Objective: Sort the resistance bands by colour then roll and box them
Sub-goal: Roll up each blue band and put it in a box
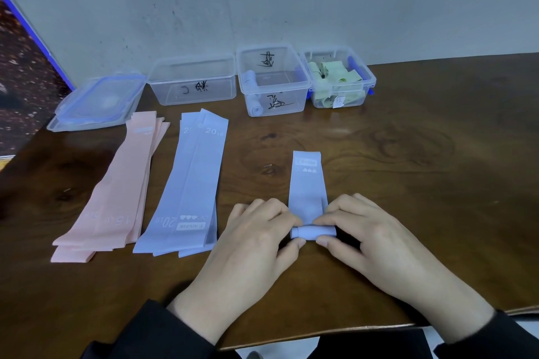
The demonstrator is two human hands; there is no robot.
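A lilac-blue resistance band [307,183] lies lengthwise in front of me, its near end wound into a small roll [313,232]. My left hand [256,239] and my right hand [370,239] pinch that roll from either side with thumbs and fingertips. A pile of flat blue bands [186,183] lies to the left, and a pile of pink bands [116,192] further left. Three clear boxes stand at the back: one empty [192,81], one holding rolled blue bands [272,81], one with green bands [338,79].
Stacked clear lids with blue clips [99,102] lie at the back left. The brown wooden table [423,154] ends at a front edge just below my wrists. A grey wall stands right behind the boxes.
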